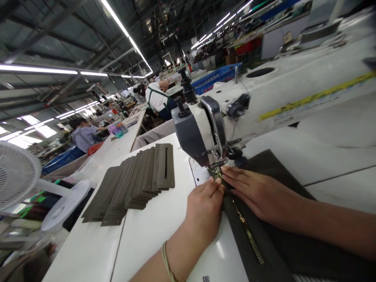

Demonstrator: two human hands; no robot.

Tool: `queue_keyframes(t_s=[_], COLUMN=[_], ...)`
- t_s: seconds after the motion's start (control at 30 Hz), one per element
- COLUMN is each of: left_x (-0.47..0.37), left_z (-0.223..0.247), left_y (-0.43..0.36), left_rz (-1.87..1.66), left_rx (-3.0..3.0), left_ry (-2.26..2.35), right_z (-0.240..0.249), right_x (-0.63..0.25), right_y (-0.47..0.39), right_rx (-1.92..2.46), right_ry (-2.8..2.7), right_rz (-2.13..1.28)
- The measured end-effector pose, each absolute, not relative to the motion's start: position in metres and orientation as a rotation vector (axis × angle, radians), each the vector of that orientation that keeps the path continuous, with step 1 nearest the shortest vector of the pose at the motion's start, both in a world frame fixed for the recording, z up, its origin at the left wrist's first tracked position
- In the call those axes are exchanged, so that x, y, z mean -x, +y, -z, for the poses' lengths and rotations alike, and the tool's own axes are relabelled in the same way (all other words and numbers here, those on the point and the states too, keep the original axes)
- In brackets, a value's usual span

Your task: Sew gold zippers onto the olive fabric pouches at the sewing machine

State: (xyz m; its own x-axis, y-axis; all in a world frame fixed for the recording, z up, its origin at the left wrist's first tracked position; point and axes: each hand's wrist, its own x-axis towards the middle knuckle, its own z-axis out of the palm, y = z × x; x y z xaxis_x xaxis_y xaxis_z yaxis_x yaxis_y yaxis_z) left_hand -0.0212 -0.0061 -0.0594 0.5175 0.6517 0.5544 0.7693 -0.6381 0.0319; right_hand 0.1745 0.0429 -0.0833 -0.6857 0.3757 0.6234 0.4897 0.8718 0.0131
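A dark olive piece (264, 243) with a gold zipper (249, 233) lies under the needle area of a white sewing machine (293, 86). Beside the presser foot, my left hand (205, 205) has its fingers curled together on the piece's left edge. My right hand (252, 192) rests flat on the material to the right of the zipper, fingers stretched towards the foot. Left of the machine, a fanned stack of olive strips (138, 176) lies on the white table (152, 231); the top strip has a long slot.
A white fan (17, 176) stands at the left edge. Beyond the table are a person in a striped top (84, 137), a person in a white top (157, 96) and a blue crate (217, 76). Pink and teal items (117, 129) lie on the far table.
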Motion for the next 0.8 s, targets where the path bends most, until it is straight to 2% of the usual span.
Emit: queue_keyframes(t_s=[0.17,0.8], left_x=[0.023,0.018], left_z=[0.056,0.056], left_y=[-0.005,-0.002], left_rz=[0.725,0.535], left_rx=[2.554,2.566], left_ry=[-1.171,-1.489], right_z=[0.076,0.077], right_x=[-0.173,-0.18], right_y=[0.042,0.052], right_rx=[0.603,0.508], right_ry=[-2.418,-2.374], right_rz=[0.257,0.148])
